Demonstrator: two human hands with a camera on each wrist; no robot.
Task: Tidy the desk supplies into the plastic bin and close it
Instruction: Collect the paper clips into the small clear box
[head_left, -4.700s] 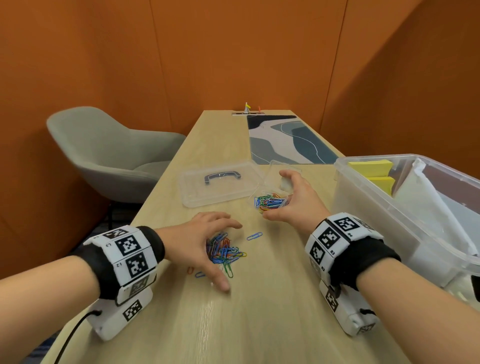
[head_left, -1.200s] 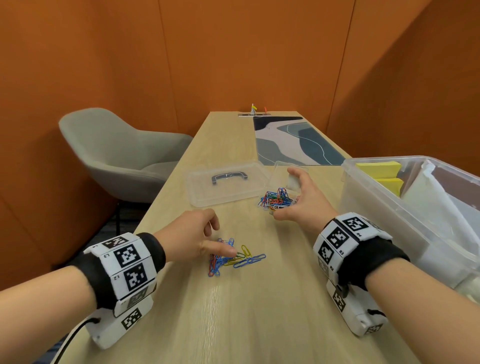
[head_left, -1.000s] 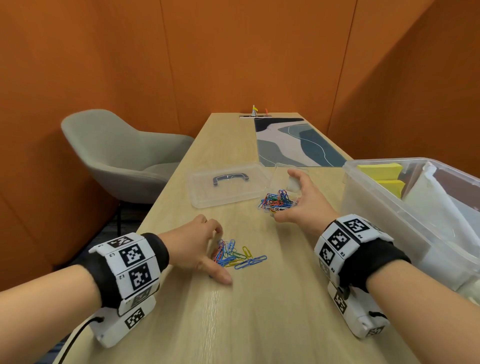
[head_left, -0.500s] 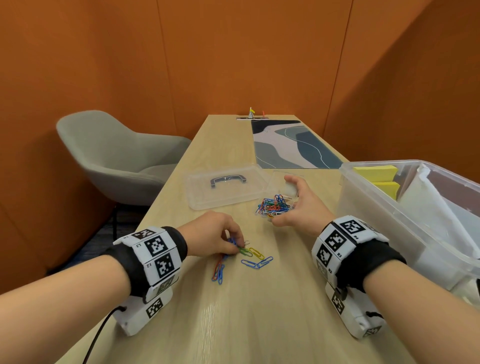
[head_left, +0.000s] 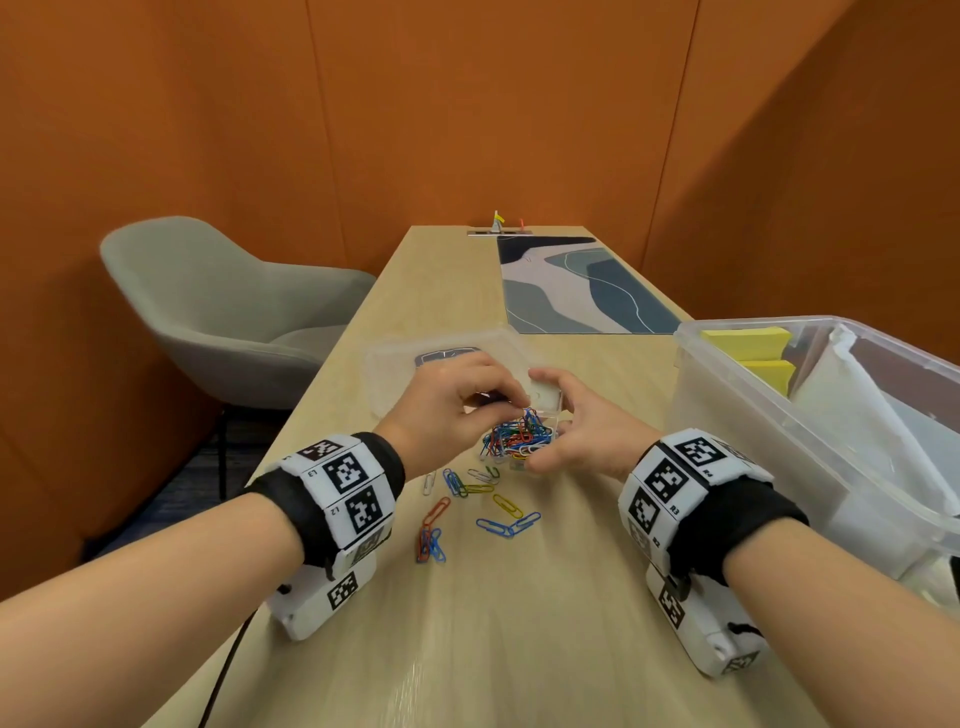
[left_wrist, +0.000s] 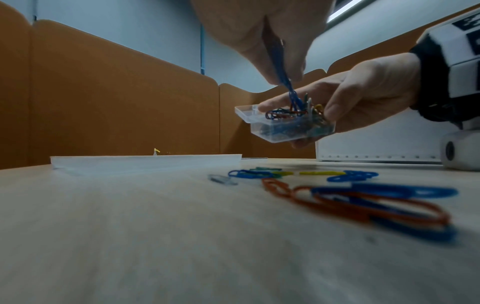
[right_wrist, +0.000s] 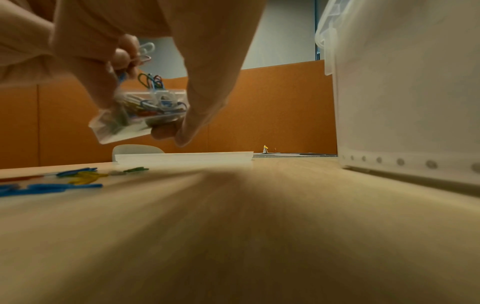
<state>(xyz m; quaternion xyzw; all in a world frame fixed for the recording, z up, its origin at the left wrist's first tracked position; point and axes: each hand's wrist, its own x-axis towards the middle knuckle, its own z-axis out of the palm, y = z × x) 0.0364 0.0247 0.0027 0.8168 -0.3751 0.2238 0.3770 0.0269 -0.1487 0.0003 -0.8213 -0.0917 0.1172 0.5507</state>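
Orange partition walls on all sides, long light-wood counter (head_left: 519, 623) running toward 12 o'clock. Grey chair (head_left: 218, 312) at 10 o'clock, patterned mat (head_left: 576, 291) at 12–1 o'clock, small clip stand (head_left: 497, 223) at the far end.

Big clear bin (head_left: 737, 415) at 3 o'clock, open, holding yellow sticky pads (head_left: 748, 340) and white paper (head_left: 857, 415). Its lid (head_left: 395, 374), with a dark handle, lies flat on the counter at 11–12 o'clock, beyond the hands.

Right hand (head_left: 576, 431) grips a small clear box (left_wrist: 288, 127), lifted off the counter and tilted, thumb on one side and fingers under it. Box is heaped with coloured clips (head_left: 517, 436). Left hand (head_left: 447, 410) has fingertips pinched on a few clips, a blue one (left_wrist: 283, 76) hanging down into the box opening; right wrist view also shows white and pink ones between those fingers.

Loose clips (head_left: 467, 504) lie scattered on the counter at 6 o'clock from the box, between the wrists: blue, red, yellow, green, white.

Readable text: wristband (head_left: 348, 488) marker tiles tagged "L2", "L3" on the left; "R3" on the right band (head_left: 670, 483). Other tags too small to read.
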